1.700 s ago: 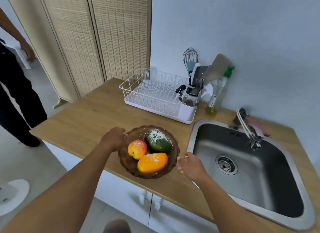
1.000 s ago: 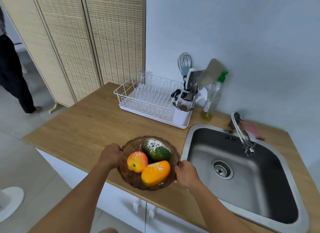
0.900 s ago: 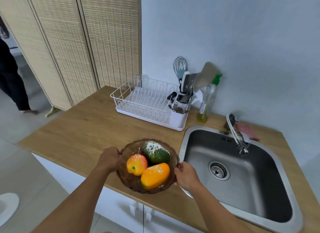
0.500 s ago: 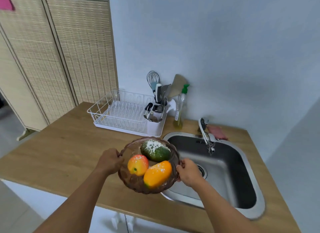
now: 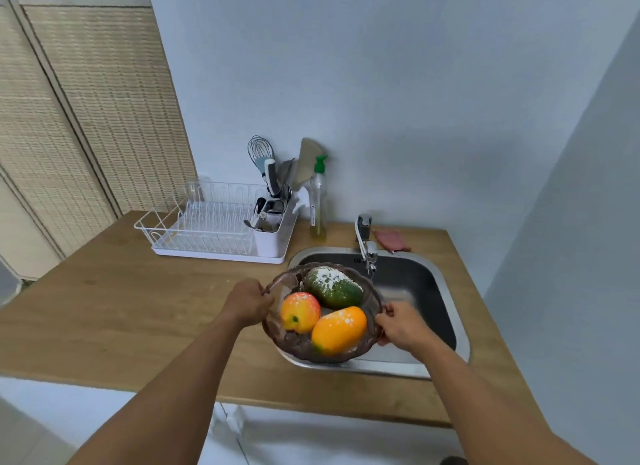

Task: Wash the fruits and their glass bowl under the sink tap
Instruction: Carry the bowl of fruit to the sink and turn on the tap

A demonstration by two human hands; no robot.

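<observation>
You hold the brown-tinted scalloped glass bowl (image 5: 297, 347) over the near left corner of the steel sink (image 5: 420, 284), your left hand (image 5: 247, 300) gripping its left rim and your right hand (image 5: 401, 326) its right. Inside lie a green oval fruit (image 5: 334, 287) dusted white at the far side, a red-yellow apple (image 5: 299, 311) at the left and an orange mango (image 5: 339, 329) nearest you. The chrome tap (image 5: 367, 246) stands just beyond the bowl. A white wire dish rack (image 5: 207, 229) sits far left on the wooden countertop (image 5: 121, 309).

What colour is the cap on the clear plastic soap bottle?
The cap is green; the head view shows it.
</observation>
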